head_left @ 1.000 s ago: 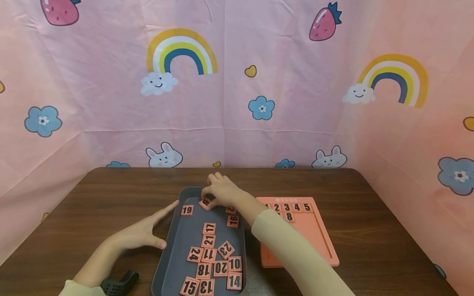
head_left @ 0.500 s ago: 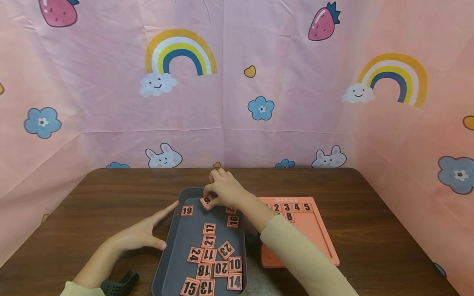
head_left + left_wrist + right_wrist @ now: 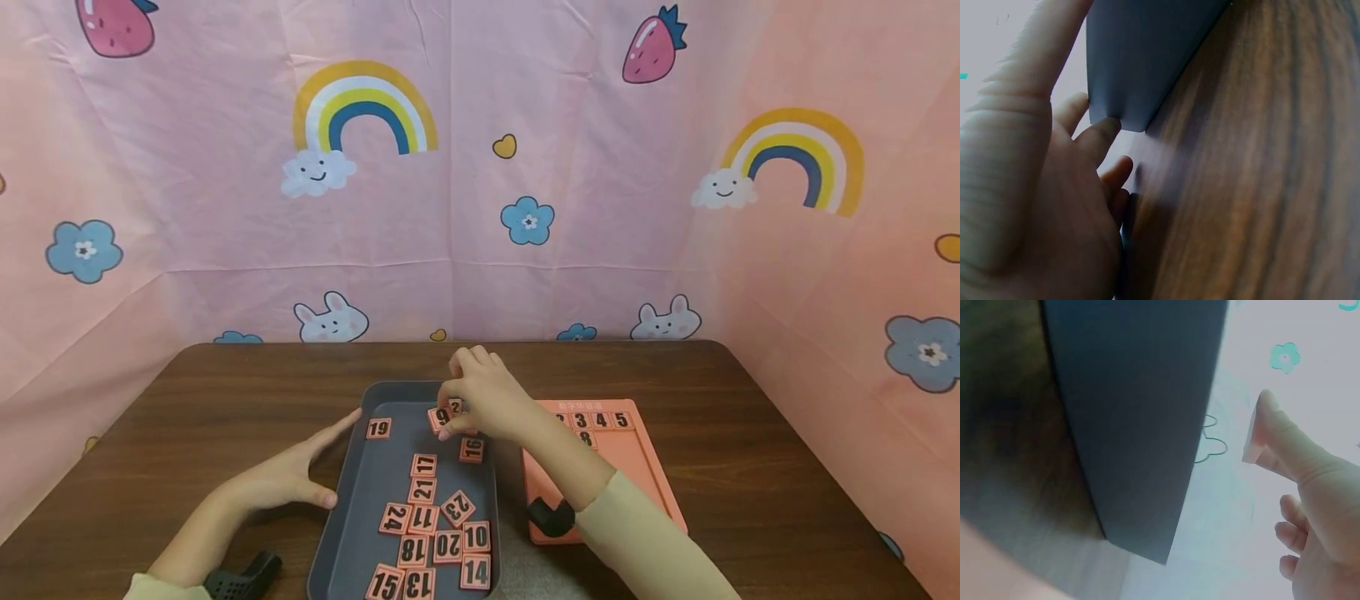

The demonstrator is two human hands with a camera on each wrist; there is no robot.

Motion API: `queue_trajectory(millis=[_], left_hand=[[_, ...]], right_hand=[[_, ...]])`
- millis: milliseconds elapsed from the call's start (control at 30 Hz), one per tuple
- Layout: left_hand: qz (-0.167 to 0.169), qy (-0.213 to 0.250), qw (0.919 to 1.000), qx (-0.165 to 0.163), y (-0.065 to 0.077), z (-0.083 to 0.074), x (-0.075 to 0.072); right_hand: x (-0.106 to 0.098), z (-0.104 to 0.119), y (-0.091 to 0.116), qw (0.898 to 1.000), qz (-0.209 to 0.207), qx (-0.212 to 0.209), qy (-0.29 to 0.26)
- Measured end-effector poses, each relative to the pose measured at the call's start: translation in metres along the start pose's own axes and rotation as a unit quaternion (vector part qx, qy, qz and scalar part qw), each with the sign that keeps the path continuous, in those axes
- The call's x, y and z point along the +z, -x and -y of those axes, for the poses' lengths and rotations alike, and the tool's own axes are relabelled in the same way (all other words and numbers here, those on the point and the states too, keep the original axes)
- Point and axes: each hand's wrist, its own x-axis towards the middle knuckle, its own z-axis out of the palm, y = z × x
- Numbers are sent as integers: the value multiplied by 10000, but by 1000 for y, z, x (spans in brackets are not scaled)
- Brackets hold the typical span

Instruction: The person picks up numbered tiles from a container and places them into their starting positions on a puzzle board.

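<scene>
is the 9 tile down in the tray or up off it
Up: the right grip holds the 9 tile, which the right wrist view shows clear of the tray.

Tiles (image 3: 440, 417) at the tray (image 3: 367, 477) are showing 9, 10, 11, 13 through 21, 23, 24 and a partly hidden 2. Pieces (image 3: 602, 420) on the board (image 3: 633, 456) are displaying 3, 4, 5 and 8 beneath pale lettering (image 3: 580, 406) too small to read.

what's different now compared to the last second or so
The right hand, already pinching the pink square tile marked 9, has lifted it and carried it rightward over the dark grey rectangular tray, toward the pink square-cornered board. Nothing was let go. The left hand stayed by the tray's left side; tray, board and loose tiles stayed put.
</scene>
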Motion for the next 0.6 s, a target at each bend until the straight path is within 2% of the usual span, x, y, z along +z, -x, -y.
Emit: queue_trajectory(millis=[400, 600], left_hand=[[21, 44, 10000, 72, 0, 1, 0], [18, 26, 9999, 116, 1, -1, 0]], right_hand=[[-14, -14, 51, 9962, -477, 388, -609], [-20, -24, 75, 9932, -605, 729, -678]])
